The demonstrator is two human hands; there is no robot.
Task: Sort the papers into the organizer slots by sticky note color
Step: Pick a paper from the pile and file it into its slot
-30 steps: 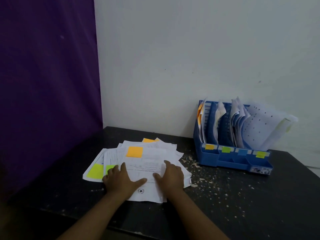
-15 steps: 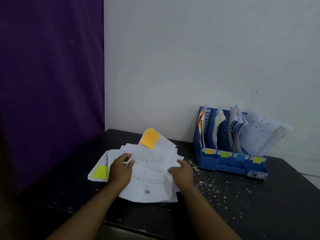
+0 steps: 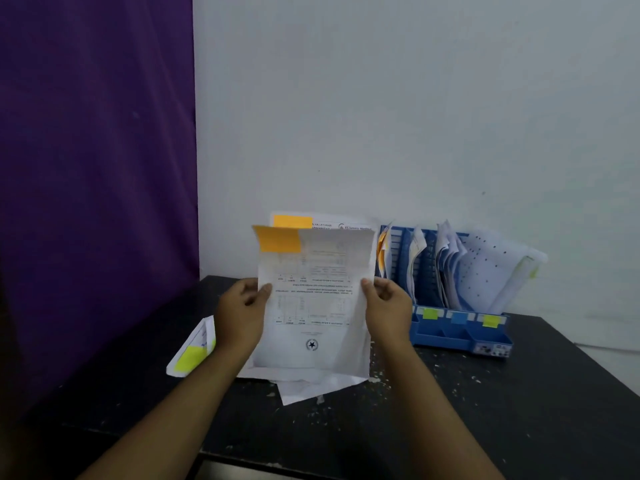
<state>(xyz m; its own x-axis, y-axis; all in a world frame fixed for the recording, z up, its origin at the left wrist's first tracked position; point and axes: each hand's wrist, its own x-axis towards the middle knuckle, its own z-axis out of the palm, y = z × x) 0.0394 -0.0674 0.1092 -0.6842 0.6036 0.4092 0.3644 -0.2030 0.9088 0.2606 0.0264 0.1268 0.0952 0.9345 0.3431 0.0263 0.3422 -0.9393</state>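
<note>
I hold a few white sheets [image 3: 313,299] upright in front of me, above the table. The front sheet carries an orange sticky note [image 3: 278,239] at its top left, and a second orange note [image 3: 292,221] shows on the sheet behind. My left hand [image 3: 240,311] pinches the left edge and my right hand [image 3: 388,306] pinches the right edge. The blue organizer [image 3: 460,336] stands to the right against the wall, with papers in its slots and green, blue and yellow-green tags on its front. Its leftmost tag is hidden by my right hand.
More papers [image 3: 311,384] lie on the black table [image 3: 485,410] under the held sheets. One with a yellow-green note [image 3: 190,355] sticks out at the left. A purple curtain [image 3: 97,168] hangs at the left, a white wall behind. Pale crumbs dot the tabletop.
Both hands went from pressing flat on the pile to gripping the orange-note sheets and lifting them upright off the table.
</note>
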